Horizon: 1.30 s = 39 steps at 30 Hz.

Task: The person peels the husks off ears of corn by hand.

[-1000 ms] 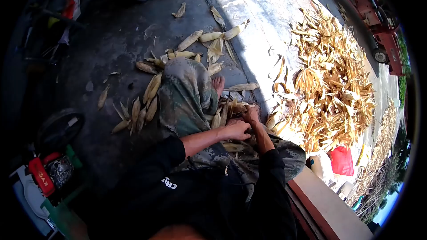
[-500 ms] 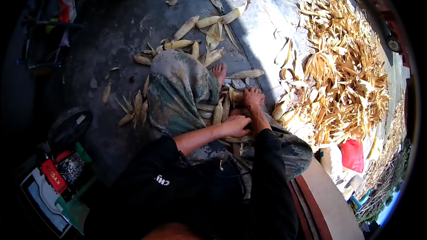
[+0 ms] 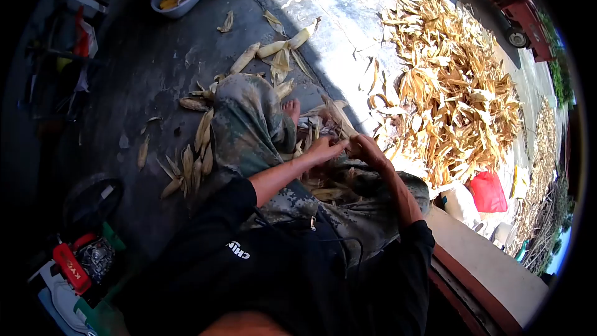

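Note:
Between my legs, a pale ear of corn in its husk [image 3: 341, 117] points up and away from my hands. My left hand [image 3: 326, 149] is closed with its fingers pinched at the near end of the ear. Against it, my right hand [image 3: 368, 150] grips the same end, its fingers curled. The exact grip is partly hidden by the fingers. Below the hands, more husk-covered ears [image 3: 328, 194] lie between my legs. Several corn ears [image 3: 271, 48] rest on the floor beyond my knee.
A large heap of dry husks [image 3: 457, 87] spreads on the sunlit ground at right. A white basin [image 3: 180, 7] with yellow corn stands at upper left. A red engine machine [image 3: 76, 266] sits at lower left. A red bag [image 3: 488, 191] lies beside a white sack [image 3: 460, 204].
My hands have come up and together from lower between my legs, now with an ear of corn at their fingertips. The view has shifted, showing more of the basin.

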### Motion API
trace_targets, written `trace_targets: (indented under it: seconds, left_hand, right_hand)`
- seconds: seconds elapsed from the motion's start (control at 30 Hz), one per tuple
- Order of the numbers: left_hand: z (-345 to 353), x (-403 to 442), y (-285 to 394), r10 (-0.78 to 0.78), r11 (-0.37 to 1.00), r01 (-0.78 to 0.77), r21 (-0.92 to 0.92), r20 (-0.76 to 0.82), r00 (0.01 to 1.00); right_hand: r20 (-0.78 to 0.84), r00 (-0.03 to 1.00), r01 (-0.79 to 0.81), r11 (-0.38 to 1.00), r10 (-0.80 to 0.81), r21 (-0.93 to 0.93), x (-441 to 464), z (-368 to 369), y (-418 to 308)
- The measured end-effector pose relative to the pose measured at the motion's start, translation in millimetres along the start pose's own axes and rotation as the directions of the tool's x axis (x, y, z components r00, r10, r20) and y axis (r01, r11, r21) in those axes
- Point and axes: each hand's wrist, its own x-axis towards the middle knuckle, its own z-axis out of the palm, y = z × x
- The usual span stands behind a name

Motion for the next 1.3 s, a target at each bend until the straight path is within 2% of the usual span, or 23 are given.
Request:
trace_targets:
  seconds: [0.03, 0.07, 0.1, 0.13, 0.17, 0.2, 0.23, 0.27, 0.3, 0.33, 0.4, 0.5, 0.53, 0.6, 0.73, 0.77, 0.83, 0.93, 1.03, 1.07, 1.13, 1.2, 1.3]
  left_hand:
    - [-3.7, 0.6, 7.9, -0.009, 0.963, 0.035, -0.266, 0.097, 0.995]
    - [-5.3, -1.3, 15.3, 0.003, 0.857, 0.1, -0.506, 0.199, 0.98]
    - [-8.3, -11.9, 29.5, 0.092, 0.804, 0.015, -0.595, 0.149, 0.984]
    - [-10.0, -15.3, 31.9, 0.104, 0.811, 0.009, -0.586, 0.159, 0.982]
    - [-10.3, -15.3, 29.6, 0.14, 0.838, -0.064, -0.542, 0.101, 0.985]
    - [-11.7, -17.6, 30.0, 0.179, 0.859, -0.134, -0.494, 0.043, 0.983]
    - [-13.2, -16.3, 23.5, 0.17, 0.908, -0.159, -0.387, -0.006, 0.985]
    - [-15.3, -20.4, 25.5, 0.179, 0.91, -0.164, -0.381, 0.004, 0.984]
    - [-16.6, -24.8, 27.0, 0.15, 0.956, -0.161, -0.246, -0.062, 0.987]
    - [-16.7, -28.7, 28.7, 0.131, 0.984, -0.145, -0.107, -0.129, 0.983]
    - [-13.7, -26.6, 25.4, 0.161, 0.984, -0.17, -0.052, -0.142, 0.977]
    - [-13.8, -36.2, 34.6, 0.227, 0.919, -0.203, 0.339, -0.034, 0.973]
    - [-10.3, -31.5, 22.3, 0.231, 0.917, -0.209, 0.338, -0.026, 0.973]
    - [-11.0, -34.0, 20.5, 0.446, 0.842, -0.402, 0.36, -0.043, 0.894]
    - [-13.5, -35.2, 17.8, 0.474, 0.795, -0.42, 0.438, -0.017, 0.88]
    - [-14.7, -39.4, 24.8, 0.474, 0.795, -0.42, 0.439, -0.016, 0.88]
    - [-17.5, -51.0, 46.2, 0.248, 0.903, -0.246, 0.353, 0.041, 0.968]
    - [-10.3, -34.2, 22.0, 0.148, 0.961, -0.145, 0.237, 0.005, 0.989]
    - [-15.1, -34.7, 24.8, 0.072, 0.972, -0.077, 0.221, 0.031, 0.997]
    - [-14.4, -37.8, 28.2, 0.07, 0.972, -0.076, 0.221, 0.032, 0.997]
    - [-11.9, -45.8, 34.5, 0.093, 0.928, -0.063, 0.366, -0.064, 0.994]
    - [-10.3, -47.8, 36.9, 0.133, 0.924, -0.089, 0.373, -0.094, 0.987]
    - [-7.1, -51.9, 39.6, 0.248, 0.912, -0.18, 0.367, -0.148, 0.957]
  right_hand:
    - [-0.002, 0.994, 0.103, 0.965, -0.107, -0.241, -15.3, 9.8, -6.0]
    - [0.022, 0.999, 0.037, 0.999, -0.037, -0.007, -16.6, 18.2, -2.3]
    - [0.046, 0.998, -0.044, 0.974, 0.034, 0.224, -17.4, 25.5, 3.3]
    - [0.23, 0.956, -0.292, 0.554, 0.181, 0.78, -3.5, 27.9, 29.0]
    - [0.054, 0.988, -0.147, 0.79, 0.143, 0.595, -20.2, 41.4, 11.8]
    - [0.042, 0.99, -0.134, 0.789, 0.136, 0.6, -24.2, 41.1, 14.0]
    - [-0.006, 0.998, -0.052, 0.931, 0.058, 0.36, -26.1, 40.4, 13.6]
    - [-0.034, 0.999, 0.029, 0.996, -0.026, 0.089, -27.3, 39.6, 12.9]
    - [-0.137, 0.981, 0.139, 0.99, -0.138, 0.002, -25.3, 41.1, 12.6]
    - [-0.151, 0.978, 0.144, 0.99, -0.141, 0.006, -26.0, 40.1, 12.6]
    - [-0.35, 0.927, 0.248, 0.918, -0.132, 0.31, -33.8, 40.8, 2.3]
    - [-0.468, 0.868, 0.357, 0.862, -0.165, 0.36, -37.5, 40.4, 0.1]
    - [-0.514, 0.843, 0.392, 0.837, -0.159, 0.383, -36.0, 40.3, 1.6]
    - [-0.536, 0.835, 0.377, 0.842, -0.129, 0.385, -32.6, 34.6, 11.4]
    - [-0.605, 0.789, 0.424, 0.805, -0.104, 0.414, -25.2, 29.7, 28.5]
    - [-0.608, 0.785, 0.431, 0.809, -0.117, 0.401, -28.4, 30.1, 28.4]
    - [-0.614, 0.779, 0.438, 0.812, -0.128, 0.387, -32.7, 29.6, 25.6]
    - [-0.629, 0.773, 0.401, 0.834, -0.086, 0.378, -31.3, 28.4, 24.3]
    - [-0.588, 0.807, 0.34, 0.862, -0.061, 0.377, -30.1, 24.8, 27.7]
    - [-0.586, 0.808, 0.339, 0.859, -0.058, 0.383, -30.1, 26.4, 25.4]
    - [-0.583, 0.81, 0.339, 0.857, -0.055, 0.389, -29.1, 30.5, 20.7]
    - [-0.646, 0.763, 0.327, 0.873, -0.018, 0.361, -31.9, 36.2, 8.6]
    - [-0.628, 0.778, 0.333, 0.859, -0.018, 0.389, -20.4, 27.5, 23.4]
